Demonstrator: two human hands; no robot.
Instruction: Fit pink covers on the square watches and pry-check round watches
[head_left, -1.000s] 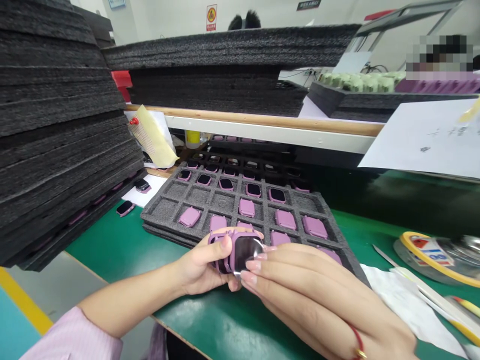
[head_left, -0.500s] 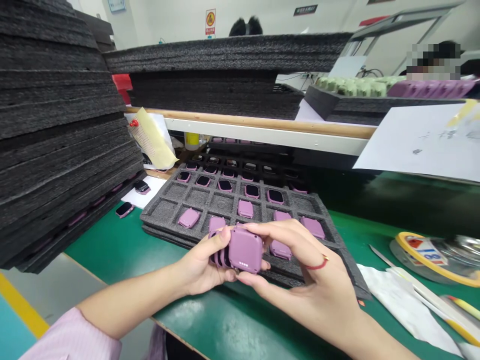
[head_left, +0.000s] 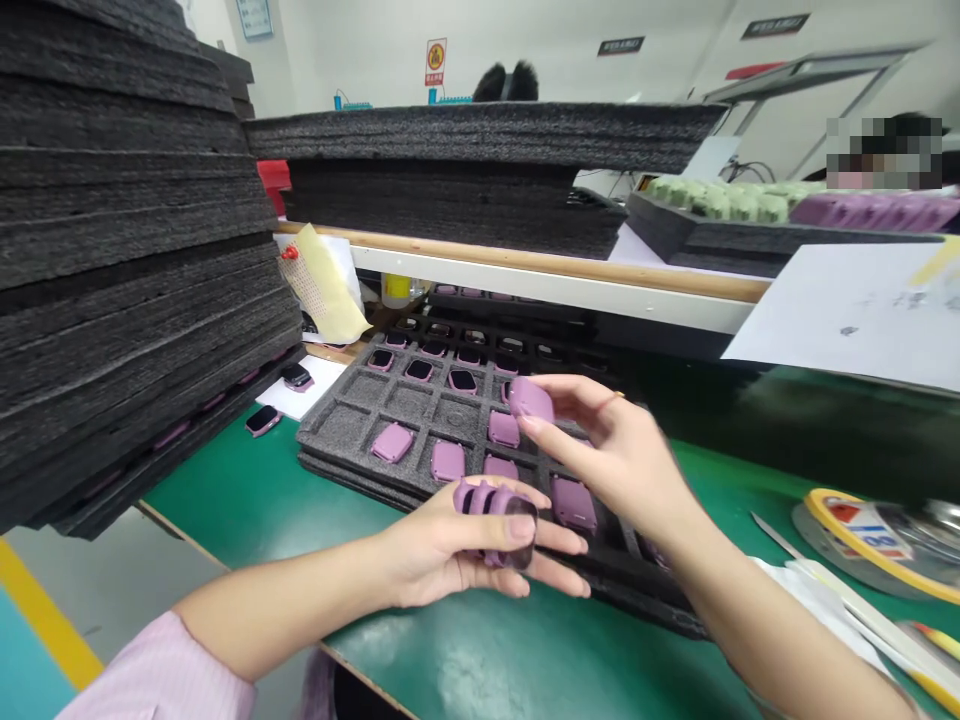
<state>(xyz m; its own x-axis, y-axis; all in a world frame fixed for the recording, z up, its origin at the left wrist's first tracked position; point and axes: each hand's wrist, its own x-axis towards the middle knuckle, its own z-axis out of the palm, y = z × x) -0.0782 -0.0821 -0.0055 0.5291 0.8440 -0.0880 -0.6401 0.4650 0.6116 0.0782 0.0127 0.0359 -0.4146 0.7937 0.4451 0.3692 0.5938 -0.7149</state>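
My left hand (head_left: pixel 457 550) grips a small stack of purple watch bodies (head_left: pixel 491 505) just in front of a black foam tray (head_left: pixel 352 425). Thumb and fingers wrap the stack. My right hand (head_left: pixel 607 450) reaches over the tray and pinches a single purple watch body (head_left: pixel 531 399) at its fingertips, above the tray's middle cells. Several cells of the tray hold purple watch bodies lying back up (head_left: pixel 391 441); the far rows hold ones with dark screens up (head_left: pixel 418 370).
Tall stacks of black foam trays (head_left: pixel 127 250) stand at the left and on a shelf (head_left: pixel 525 262) behind. Two loose watches (head_left: pixel 262 420) lie on the green mat (head_left: pixel 495 660). A tape roll (head_left: pixel 870 525), white cloth and paper sheet (head_left: pixel 847 310) are at the right.
My right hand has taken one watch body off the stack in my left hand and carried it up and away over the tray. The camera has shifted slightly.
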